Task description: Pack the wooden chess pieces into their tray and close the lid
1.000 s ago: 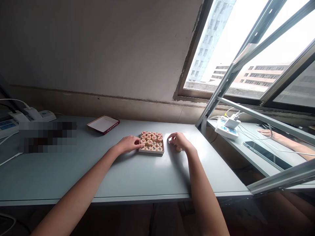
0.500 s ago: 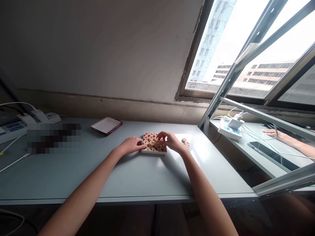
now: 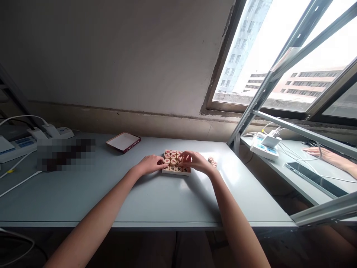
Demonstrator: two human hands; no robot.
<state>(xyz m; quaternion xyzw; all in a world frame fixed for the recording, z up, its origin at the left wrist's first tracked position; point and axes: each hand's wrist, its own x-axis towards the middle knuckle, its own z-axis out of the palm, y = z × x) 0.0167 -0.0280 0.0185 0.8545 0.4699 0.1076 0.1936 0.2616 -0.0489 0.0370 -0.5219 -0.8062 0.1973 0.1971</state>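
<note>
Chess box point(image 3: 173, 172) (open) under fingers point(image 3: 186, 158)

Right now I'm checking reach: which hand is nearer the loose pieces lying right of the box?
Right. The right hand is over the box's right side, close to the loose pieces; the left hand is at its left edge.

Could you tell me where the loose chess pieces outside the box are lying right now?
The loose pieces lie on the table just right of the box, beyond the right hand.
</note>
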